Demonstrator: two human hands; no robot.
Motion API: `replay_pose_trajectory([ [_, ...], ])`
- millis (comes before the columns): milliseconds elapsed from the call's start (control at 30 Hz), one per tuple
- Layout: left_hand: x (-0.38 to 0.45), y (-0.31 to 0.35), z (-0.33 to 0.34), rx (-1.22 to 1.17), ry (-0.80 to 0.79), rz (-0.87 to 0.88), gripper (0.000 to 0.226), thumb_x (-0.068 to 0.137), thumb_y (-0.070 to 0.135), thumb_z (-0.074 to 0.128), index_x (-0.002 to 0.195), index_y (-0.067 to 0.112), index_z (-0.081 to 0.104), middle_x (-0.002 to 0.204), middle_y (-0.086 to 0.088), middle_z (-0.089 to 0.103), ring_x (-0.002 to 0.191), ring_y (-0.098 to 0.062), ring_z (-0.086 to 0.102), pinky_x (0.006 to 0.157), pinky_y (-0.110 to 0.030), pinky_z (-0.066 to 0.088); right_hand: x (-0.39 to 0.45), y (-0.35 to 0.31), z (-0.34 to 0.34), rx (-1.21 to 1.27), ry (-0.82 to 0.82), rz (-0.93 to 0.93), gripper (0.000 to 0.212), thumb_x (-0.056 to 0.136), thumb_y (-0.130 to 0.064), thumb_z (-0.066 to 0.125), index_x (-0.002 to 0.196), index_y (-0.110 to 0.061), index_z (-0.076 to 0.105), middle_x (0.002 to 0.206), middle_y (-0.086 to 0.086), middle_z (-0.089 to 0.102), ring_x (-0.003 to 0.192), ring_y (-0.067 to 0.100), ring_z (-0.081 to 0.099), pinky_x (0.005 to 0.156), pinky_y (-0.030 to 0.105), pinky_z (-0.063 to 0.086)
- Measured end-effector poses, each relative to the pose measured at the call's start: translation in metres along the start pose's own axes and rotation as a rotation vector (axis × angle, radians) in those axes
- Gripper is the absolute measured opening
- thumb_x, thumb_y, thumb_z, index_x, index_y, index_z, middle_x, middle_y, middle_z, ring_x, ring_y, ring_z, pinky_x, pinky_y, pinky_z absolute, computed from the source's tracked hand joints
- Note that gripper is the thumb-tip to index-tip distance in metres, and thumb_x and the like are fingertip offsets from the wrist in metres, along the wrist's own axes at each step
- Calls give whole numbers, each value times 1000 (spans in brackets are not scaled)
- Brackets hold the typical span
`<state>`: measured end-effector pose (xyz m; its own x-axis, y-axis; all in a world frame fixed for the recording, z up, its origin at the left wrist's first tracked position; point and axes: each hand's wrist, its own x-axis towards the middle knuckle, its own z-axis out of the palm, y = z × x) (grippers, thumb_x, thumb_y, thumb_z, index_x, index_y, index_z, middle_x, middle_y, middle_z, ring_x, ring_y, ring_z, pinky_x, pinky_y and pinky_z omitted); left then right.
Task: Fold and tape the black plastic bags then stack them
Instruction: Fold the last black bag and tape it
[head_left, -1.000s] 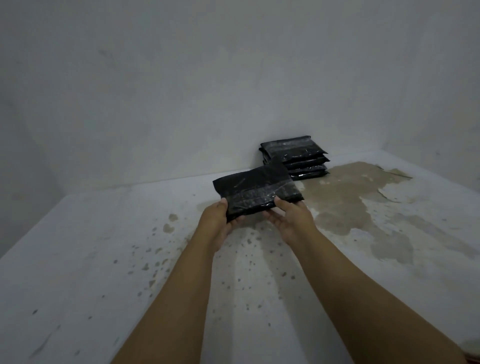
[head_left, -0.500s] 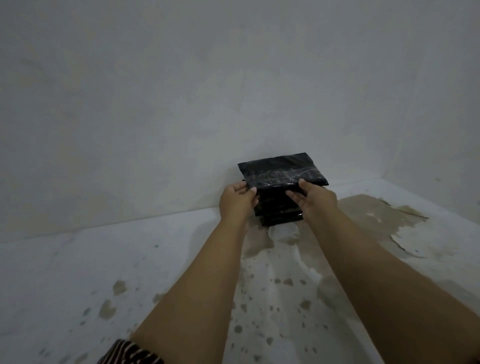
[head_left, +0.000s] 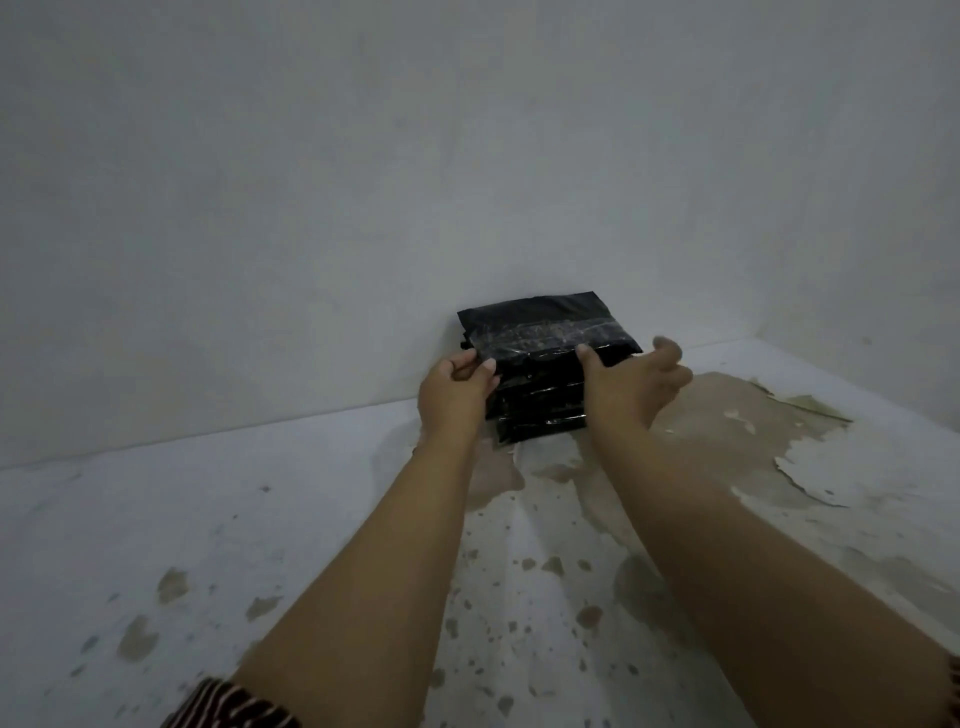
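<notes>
My left hand (head_left: 453, 388) pinches the folded, taped black plastic bag (head_left: 545, 328) atop the stack of black bags (head_left: 537, 410), my right hand (head_left: 631, 384) loosely spread beside it.

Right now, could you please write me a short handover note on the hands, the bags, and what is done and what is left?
Left hand: pinches the near left corner of the top bag.
Right hand: fingers spread, thumb touching the top bag's near edge, no real grip.
Bags: the taped top bag lies on the stack, against the wall on the stained floor.
Done: this bag is folded, taped and placed.
Left: release it and square it up. No further bags are in view.
</notes>
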<state>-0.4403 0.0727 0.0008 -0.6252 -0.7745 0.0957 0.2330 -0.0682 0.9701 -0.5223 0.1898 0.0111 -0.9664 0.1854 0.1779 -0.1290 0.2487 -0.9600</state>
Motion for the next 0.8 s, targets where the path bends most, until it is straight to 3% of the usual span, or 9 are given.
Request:
replay_pose_trajectory([
  [67, 0, 1, 0, 67, 17, 54, 31, 91, 8, 66, 121, 4, 62, 111, -9, 69, 82, -7, 67, 94, -31, 54, -14, 10, -1, -165, 26, -310, 79, 85, -27, 70, 148, -21, 21, 152, 14, 14, 139, 32, 20, 110, 35, 29],
  [133, -2, 1, -1, 227, 20, 117, 35, 92, 17, 65, 126, 10, 61, 120, -6, 67, 99, -12, 65, 100, -32, 50, -18, 22, 3, -327, -57, -607, 76, 88, -23, 67, 150, -30, 24, 160, 9, 2, 147, 31, 2, 116, 40, 19],
  [233, -12, 0, -1, 365, -35, 135, 46, 99, 34, 53, 142, 20, 48, 141, 0, 53, 127, -15, 51, 106, -28, 40, -10, 36, 10, -550, -191, -875, 77, 84, -25, 70, 149, -32, 29, 162, 7, 3, 148, 34, -3, 119, 48, 15],
  [300, -18, -4, 2, 347, -96, 86, 53, 102, 43, 42, 150, 26, 32, 152, 3, 39, 137, -16, 39, 106, -24, 33, -6, 38, 15, -594, -216, -902, 76, 84, -28, 70, 148, -31, 30, 160, 10, 11, 148, 36, 0, 119, 50, 11],
  [400, -23, -12, 7, 311, -186, -38, 53, 102, 52, 30, 148, 28, 34, 139, 9, 45, 123, -11, 45, 94, -18, 32, -1, 35, 20, -622, -224, -874, 72, 86, -30, 68, 148, -31, 31, 158, 13, 19, 147, 37, 2, 119, 49, 7],
  [467, -19, -19, 11, 274, -225, -70, 59, 98, 60, 30, 144, 24, 40, 142, -2, 50, 122, -18, 50, 106, -34, 40, 4, 32, 21, -654, -256, -867, 72, 88, -35, 64, 149, -31, 27, 159, 12, 16, 148, 35, -2, 119, 47, 2],
  [533, -17, -20, 12, 280, -252, -71, 61, 97, 62, 30, 143, 23, 42, 141, -5, 51, 125, -22, 50, 108, -44, 40, 11, 32, 20, -656, -288, -875, 73, 88, -38, 62, 150, -32, 24, 159, 12, 14, 148, 34, -4, 119, 46, 1],
  [667, -13, -20, 7, 315, -293, -75, 59, 99, 58, 28, 147, 24, 38, 147, -4, 44, 132, -21, 43, 102, -31, 36, 17, 28, 19, -694, -342, -856, 76, 88, -42, 61, 151, -32, 20, 160, 11, 11, 148, 33, -6, 119, 46, 1],
  [800, -12, -14, -1, 488, -340, -18, 52, 102, 50, 31, 148, 25, 35, 149, -4, 44, 134, -22, 43, 96, -27, 34, 14, 20, 15, -756, -388, -818, 77, 89, -42, 60, 152, -33, 16, 160, 10, 8, 147, 34, -8, 118, 48, 3],
])
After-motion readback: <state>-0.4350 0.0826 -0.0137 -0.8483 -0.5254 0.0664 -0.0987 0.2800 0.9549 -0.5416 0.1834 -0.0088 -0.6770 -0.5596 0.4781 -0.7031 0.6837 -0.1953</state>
